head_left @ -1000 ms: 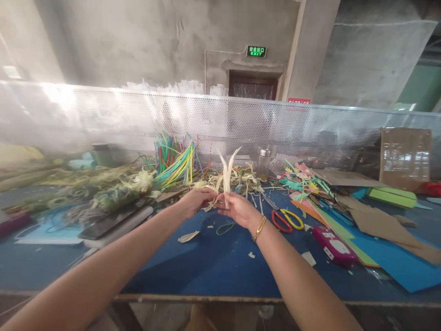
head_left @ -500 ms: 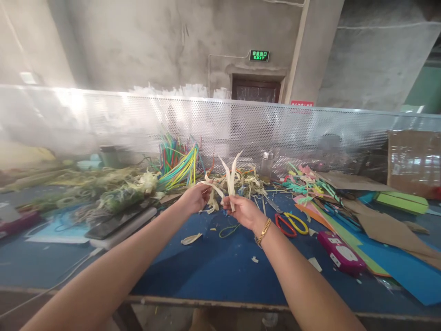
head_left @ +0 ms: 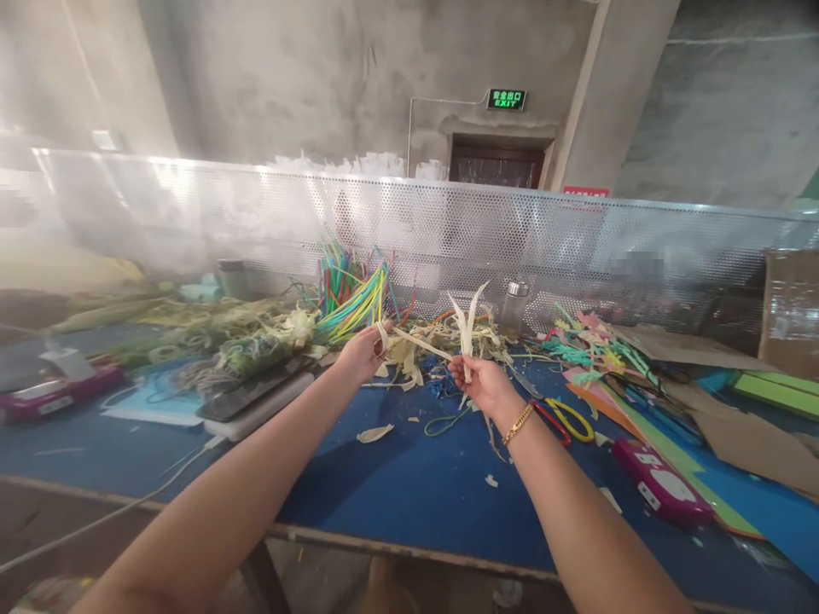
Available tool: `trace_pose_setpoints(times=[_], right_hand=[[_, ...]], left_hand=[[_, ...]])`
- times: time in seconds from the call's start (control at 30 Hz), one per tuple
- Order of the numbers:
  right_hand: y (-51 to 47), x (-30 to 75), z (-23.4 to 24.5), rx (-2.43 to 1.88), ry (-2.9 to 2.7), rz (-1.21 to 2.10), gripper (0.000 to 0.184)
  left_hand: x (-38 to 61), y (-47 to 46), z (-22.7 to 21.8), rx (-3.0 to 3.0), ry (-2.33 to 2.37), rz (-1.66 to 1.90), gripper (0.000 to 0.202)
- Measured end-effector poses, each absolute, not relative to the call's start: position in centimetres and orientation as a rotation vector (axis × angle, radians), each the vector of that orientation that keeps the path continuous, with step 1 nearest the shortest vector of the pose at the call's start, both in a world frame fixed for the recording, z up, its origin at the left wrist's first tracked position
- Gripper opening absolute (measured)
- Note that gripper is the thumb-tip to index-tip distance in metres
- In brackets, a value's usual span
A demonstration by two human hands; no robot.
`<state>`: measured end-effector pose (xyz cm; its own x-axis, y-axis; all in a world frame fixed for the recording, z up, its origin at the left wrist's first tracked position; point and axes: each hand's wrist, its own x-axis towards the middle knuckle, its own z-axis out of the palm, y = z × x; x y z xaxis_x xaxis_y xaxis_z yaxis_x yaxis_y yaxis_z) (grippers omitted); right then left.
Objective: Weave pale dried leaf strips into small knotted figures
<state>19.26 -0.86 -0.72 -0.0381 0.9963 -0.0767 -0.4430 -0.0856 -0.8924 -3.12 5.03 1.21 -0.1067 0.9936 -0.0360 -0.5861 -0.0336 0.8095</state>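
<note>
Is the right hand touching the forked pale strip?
Touching: the head view shows the right hand pinching the forked pale strip near its lower end.

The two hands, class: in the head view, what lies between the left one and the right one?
In the head view, a narrow, pale husk-like strip spans the gap, nearly straight, sloping down from the left hand to the right hand.

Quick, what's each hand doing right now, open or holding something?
Left hand: closed, holding a pale strip that stretches toward the other hand.
Right hand: closed, pinching an upright, forked pale piece.
</note>
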Motion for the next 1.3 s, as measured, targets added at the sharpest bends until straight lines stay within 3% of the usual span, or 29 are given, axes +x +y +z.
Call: trace_pose_setpoints(times=[0.43,0.73,0.9,1.07,1.2,1.3], right_hand=[[-1.0,19.1,-0.5,-0.946,-0.873,1.396,0.025],[-0.6,19.8,-0.7,-0.97,-0.921,1.228,0.02],[-0.4,19.9,-0.8,-0.942,-1.02,1.135,0.012],[-0.8,18.8,-1.1,-0.842,-1.157,1.1,0.021],[-1.3,18.0,-1.2,-0.834,-1.23,1.089,0.024],[-1.6,17.7,-1.1,-0.838,-1.253,1.106,0.023]], left_hand=[[-4.2,5.2,2.1,0.475,0.779,1.547,0.007],[-5.8,4.7,3.1,0.469,0.862,1.663,0.016],[-6.3,4.0,2.8,0.98,1.283,1.768,0.015],[-4.5,1.7,2.7,1.675,1.469,1.82,0.018],[-2.5,-0.2,3.0,1.895,1.46,1.344,0.036],[-1.3,-0.9,2.9,1.902,1.15,1.013,0.02]])
